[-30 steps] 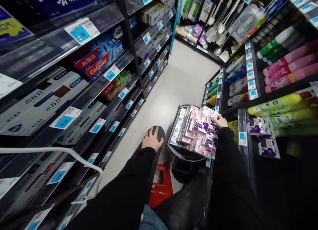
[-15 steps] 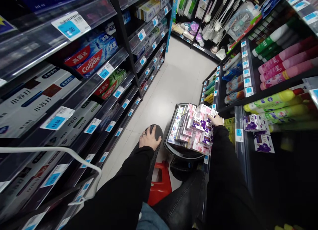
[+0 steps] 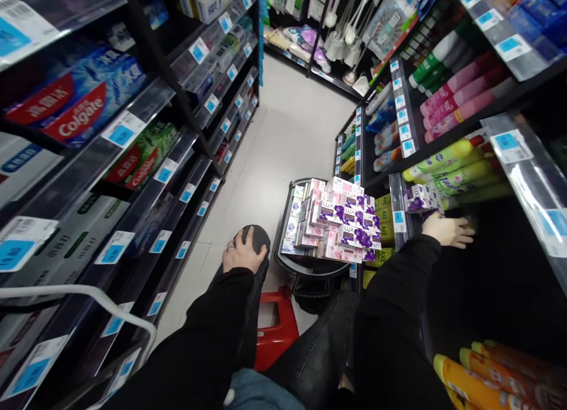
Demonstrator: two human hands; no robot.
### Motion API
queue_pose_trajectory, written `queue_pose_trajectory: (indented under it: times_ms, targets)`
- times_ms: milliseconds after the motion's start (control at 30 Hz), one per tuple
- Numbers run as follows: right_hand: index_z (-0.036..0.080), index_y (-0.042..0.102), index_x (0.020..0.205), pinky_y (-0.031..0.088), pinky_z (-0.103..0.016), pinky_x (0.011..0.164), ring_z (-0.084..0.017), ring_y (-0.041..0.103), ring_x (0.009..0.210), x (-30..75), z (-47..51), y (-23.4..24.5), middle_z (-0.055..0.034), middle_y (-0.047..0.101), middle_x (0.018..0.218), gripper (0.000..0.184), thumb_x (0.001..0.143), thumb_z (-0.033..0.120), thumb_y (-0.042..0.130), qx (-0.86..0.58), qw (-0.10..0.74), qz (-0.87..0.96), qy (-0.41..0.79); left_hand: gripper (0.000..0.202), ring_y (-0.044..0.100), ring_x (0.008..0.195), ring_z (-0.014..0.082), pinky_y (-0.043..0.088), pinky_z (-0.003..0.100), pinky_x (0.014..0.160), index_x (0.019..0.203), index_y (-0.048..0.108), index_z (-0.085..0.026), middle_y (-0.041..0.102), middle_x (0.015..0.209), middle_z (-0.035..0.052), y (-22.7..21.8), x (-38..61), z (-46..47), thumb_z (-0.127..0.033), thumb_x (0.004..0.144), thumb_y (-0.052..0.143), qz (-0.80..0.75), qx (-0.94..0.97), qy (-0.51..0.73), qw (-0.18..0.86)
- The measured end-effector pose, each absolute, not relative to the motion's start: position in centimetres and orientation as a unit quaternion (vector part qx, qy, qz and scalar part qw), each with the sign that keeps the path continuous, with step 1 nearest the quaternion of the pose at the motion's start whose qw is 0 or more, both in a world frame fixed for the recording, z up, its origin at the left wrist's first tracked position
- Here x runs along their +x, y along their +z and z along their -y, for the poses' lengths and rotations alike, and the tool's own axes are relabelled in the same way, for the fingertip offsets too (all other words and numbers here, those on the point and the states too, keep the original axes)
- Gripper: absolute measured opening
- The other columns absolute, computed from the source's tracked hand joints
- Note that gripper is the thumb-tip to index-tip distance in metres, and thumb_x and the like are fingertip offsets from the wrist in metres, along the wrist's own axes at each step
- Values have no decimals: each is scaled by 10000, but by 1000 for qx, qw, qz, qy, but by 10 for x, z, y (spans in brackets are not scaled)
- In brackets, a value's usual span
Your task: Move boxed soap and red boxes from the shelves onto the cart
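My left hand (image 3: 243, 250) rests on my bent knee, fingers spread over it and holding nothing. On the shelf at the right, my right hand (image 3: 448, 230) reaches in with its fingers stretched out and apart. Just behind it are white-and-purple LUX soap boxes (image 3: 420, 198); the hand partly covers them, and I cannot tell whether it touches them. A pile of pink, white and purple LUX soap boxes (image 3: 349, 215) is stacked on a black-rimmed carrier (image 3: 283, 259) between my knees and the right shelf.
Toothpaste boxes (image 3: 77, 111) line the left shelves. Spray cans (image 3: 447, 162) lie on the right shelves, with orange bottles (image 3: 469, 377) low at the right. A red plastic stool (image 3: 277, 333) is under me. A white curved tube (image 3: 101, 301) crosses the lower left. Pale floor (image 3: 283, 132) runs ahead.
My right hand has moved right, from the pile of soap boxes to the shelf. The view has turned to the right. My left hand stays on my knee.
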State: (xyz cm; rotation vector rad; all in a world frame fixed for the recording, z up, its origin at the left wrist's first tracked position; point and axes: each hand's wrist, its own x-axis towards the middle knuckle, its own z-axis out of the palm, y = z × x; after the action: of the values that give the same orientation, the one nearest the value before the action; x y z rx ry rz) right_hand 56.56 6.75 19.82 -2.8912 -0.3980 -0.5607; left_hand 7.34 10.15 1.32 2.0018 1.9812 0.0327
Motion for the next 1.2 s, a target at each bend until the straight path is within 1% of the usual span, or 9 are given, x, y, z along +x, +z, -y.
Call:
queue_pose_trajectory:
  times_ms: [133,300,367,433,567,700,800,933,1200]
  targets:
    - [28,418,1357,244,-646,1068,-488,370,1311,603,-25,198,-371,389,1379,796,764,517,624,-991,92,49,-82,679,507,1150,369,464,465,917,1488,413,-198,429,1463,142,13,75,-102,-471,872,495,-693,704,12,157]
    - [73,574,1145,365,-514,1055,-383,507,1211,611,1,203,-256,576,1216,543,699,372,655,-969,122,206,-59,675,512,1146,374,468,467,910,1483,419,-193,430,1460,146,13,75,-101,-471,872,494,-693,705,18,152]
    - [122,596,1046,378,-522,1044,-364,558,1120,600,15,212,-185,623,1110,506,618,368,704,-945,213,230,-95,676,511,1147,374,468,466,911,1482,420,-199,433,1458,143,13,75,-101,-474,869,497,-694,703,17,153]
    - [181,566,1028,435,-503,984,-298,601,989,580,28,224,-91,629,1009,557,554,404,756,-887,374,257,-88,679,507,1152,371,464,464,917,1485,415,-204,432,1458,142,13,75,-101,-472,867,499,-695,702,14,156]
    - [249,503,953,504,-338,713,-149,549,718,514,35,250,42,533,825,644,442,407,861,-683,644,333,88,687,498,1158,369,458,470,925,1493,400,-205,414,1472,140,14,74,-102,-473,867,491,-695,701,10,162]
    - [278,532,855,351,-220,489,-83,348,527,443,17,260,49,431,730,397,630,498,773,-508,766,278,277,684,493,1161,371,455,470,933,1490,401,-200,412,1474,143,14,75,-102,-475,869,478,-694,702,9,164]
    - [302,590,894,239,-216,432,-86,205,512,401,5,256,19,489,844,271,736,504,679,-459,792,223,334,669,497,1157,370,457,467,931,1483,410,-201,426,1463,143,14,74,-103,-473,874,466,-693,702,12,164]
    - [326,589,1021,296,-232,431,-102,270,570,372,-7,250,-20,508,1105,305,766,483,650,-467,785,199,356,678,491,1172,377,442,476,953,1492,400,-185,412,1471,159,15,74,-103,-472,881,462,-692,701,17,171]
    - [268,451,1199,458,-173,479,-124,425,742,414,-39,259,-86,502,1107,874,509,651,827,-292,815,158,476,668,501,1160,366,457,463,929,1484,412,-200,422,1471,137,15,75,-101,-465,875,482,-696,701,12,159]
